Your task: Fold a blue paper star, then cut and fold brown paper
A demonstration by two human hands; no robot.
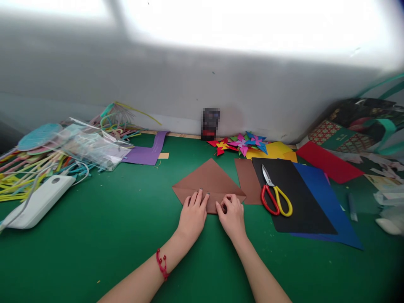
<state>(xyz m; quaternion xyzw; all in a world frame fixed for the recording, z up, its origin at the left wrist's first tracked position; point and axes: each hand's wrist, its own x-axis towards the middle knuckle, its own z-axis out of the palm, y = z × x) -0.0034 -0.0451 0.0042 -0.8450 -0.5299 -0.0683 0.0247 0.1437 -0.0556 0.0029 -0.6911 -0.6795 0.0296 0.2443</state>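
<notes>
A brown sheet of paper (pixel 211 174) lies on the green table with its lower part folded up and a pointed corner facing away from me. My left hand (pixel 193 214) rests on the folded part, fingers stretched out and pressing it flat. On the right half of the fold is my right hand (pixel 231 214), its fingers curled and closed together at the paper's lower edge. The palm side of both hands is hidden.
Scissors (pixel 272 191) with red and yellow handles lie on black paper (pixel 303 202), over blue paper (pixel 344 229). Folded paper stars (pixel 241 144) sit by the wall. Left are a white power strip (pixel 44 200), clear plastic bag (pixel 94 145) and purple paper (pixel 142 155).
</notes>
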